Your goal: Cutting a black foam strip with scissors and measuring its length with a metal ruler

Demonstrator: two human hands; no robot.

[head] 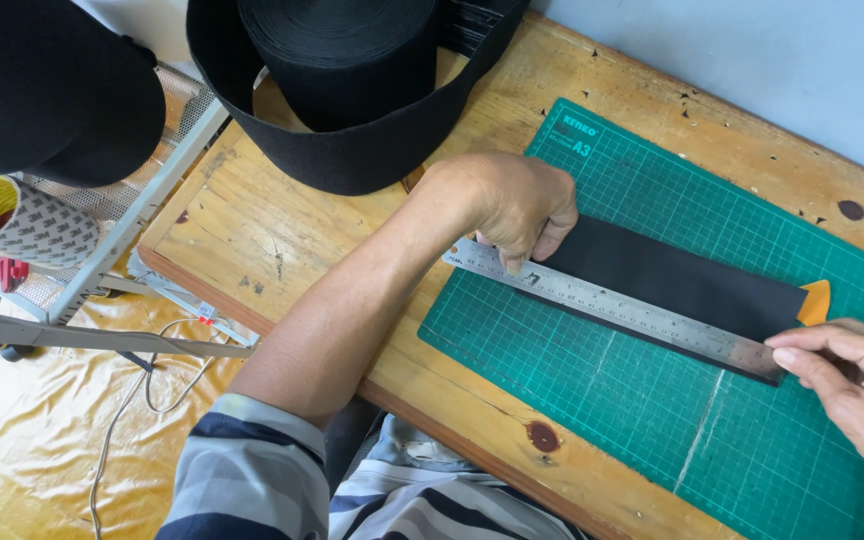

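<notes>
One steel ruler (617, 310) is pressed onto one black elastic strip (672, 275) by the left hand (512, 205) and right hand (852, 375), fingertips closed down on its two ends.

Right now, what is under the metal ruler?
The metal ruler lies along the near edge of a black strip on the green cutting mat. The left hand and right hand press its ends. How far the strip reaches beneath is hidden.
</notes>
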